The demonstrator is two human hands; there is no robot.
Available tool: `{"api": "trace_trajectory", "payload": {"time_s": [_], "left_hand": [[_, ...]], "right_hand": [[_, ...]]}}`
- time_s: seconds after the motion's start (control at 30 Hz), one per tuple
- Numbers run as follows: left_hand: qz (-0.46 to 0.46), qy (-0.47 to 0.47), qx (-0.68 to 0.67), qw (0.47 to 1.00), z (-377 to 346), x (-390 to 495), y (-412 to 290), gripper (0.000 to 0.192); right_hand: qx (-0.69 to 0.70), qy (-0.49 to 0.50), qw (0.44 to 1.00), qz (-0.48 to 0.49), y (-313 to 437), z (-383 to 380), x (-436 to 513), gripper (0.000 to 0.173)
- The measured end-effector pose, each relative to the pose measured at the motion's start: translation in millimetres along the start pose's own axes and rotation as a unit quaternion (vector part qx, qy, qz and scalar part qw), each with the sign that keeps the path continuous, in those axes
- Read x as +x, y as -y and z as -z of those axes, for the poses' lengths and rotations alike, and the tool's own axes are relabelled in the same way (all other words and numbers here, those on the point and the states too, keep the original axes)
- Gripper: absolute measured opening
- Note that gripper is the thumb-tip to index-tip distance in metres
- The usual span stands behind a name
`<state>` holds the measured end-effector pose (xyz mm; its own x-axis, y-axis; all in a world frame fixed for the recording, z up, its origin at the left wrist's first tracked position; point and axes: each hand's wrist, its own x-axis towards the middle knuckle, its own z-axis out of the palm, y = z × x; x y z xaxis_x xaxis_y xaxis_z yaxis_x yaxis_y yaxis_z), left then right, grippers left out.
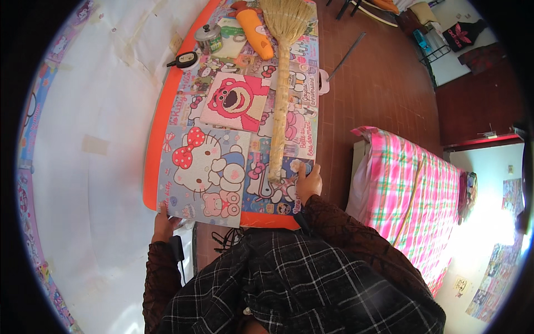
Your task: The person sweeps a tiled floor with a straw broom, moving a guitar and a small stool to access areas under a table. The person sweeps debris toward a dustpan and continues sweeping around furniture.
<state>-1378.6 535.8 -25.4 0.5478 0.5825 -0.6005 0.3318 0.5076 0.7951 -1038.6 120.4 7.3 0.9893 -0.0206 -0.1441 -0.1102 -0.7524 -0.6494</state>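
My left hand [164, 225] pinches the near left corner of a Hello Kitty picture board [210, 175], thumb on top and the other fingers partly hidden. The board lies at the front left of an orange-edged table [155, 137] and slightly overhangs its near edge. My right hand [311, 183] grips the table's right edge near the front corner. Close to it ends the handle of a straw broom [282, 83], which lies lengthwise with its bristles at the far end. A pink bear picture board [235, 101] lies beyond the Hello Kitty one.
An orange plush toy [254, 33], a lidded metal pot [208, 39], a small black object [186, 60] and a tape roll [239, 38] sit at the far end. A wall [108, 117] borders the left; a plaid-covered bed [409, 179] stands right. A pink-based pole [346, 56] rises beside the table.
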Motion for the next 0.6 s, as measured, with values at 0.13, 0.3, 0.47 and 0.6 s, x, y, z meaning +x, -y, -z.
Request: {"api": "trace_trajectory", "payload": {"time_s": [0.13,0.3,0.47,0.6], "left_hand": [[0.048,-0.107,0.024,0.993,-9,0,1,0.073],[-0.037,-0.468,0.395,0.790,-53,4,-3,0.073],[-0.384,-0.241,0.590,0.668,-180,-34,3,0.076],[-0.362,-0.110,0.611,0.695,-251,-52,-3,0.076]], "right_hand": [[0.036,0.035,0.999,0.001,-15,0,5,0.056],[0.092,0.109,0.989,0.049,-25,8,42,0.053],[0.141,0.017,0.988,0.065,15,-11,127,0.056],[0.012,-0.002,1.000,0.028,30,-18,145,0.067]]}}
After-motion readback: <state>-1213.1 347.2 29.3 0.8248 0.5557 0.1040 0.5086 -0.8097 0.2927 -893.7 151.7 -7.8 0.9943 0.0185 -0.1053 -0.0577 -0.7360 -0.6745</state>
